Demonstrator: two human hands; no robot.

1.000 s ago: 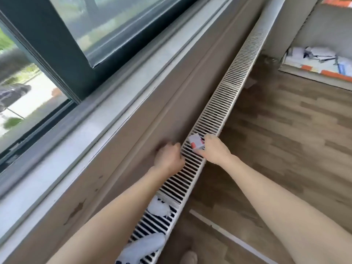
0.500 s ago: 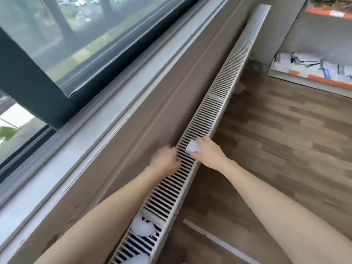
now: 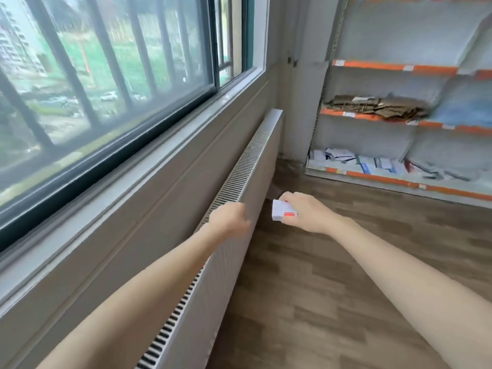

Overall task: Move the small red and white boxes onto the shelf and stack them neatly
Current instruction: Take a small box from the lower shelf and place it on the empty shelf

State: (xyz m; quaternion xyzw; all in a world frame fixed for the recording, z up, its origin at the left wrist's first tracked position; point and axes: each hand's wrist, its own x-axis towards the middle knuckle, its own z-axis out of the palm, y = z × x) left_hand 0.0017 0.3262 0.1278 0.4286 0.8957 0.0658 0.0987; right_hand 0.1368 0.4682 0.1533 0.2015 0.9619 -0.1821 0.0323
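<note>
1 red/white box (image 3: 282, 211), 2 hands, 1 radiator (image 3: 239, 182), 1 shelf unit (image 3: 399, 67)

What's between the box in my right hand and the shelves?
Head view: only bare wooden floor lies between the box, held by the right hand, and the shelves.

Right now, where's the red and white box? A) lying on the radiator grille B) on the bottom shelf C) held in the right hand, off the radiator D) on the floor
C: the right hand grips the red and white box in the air over the floor, beside the radiator.
</note>
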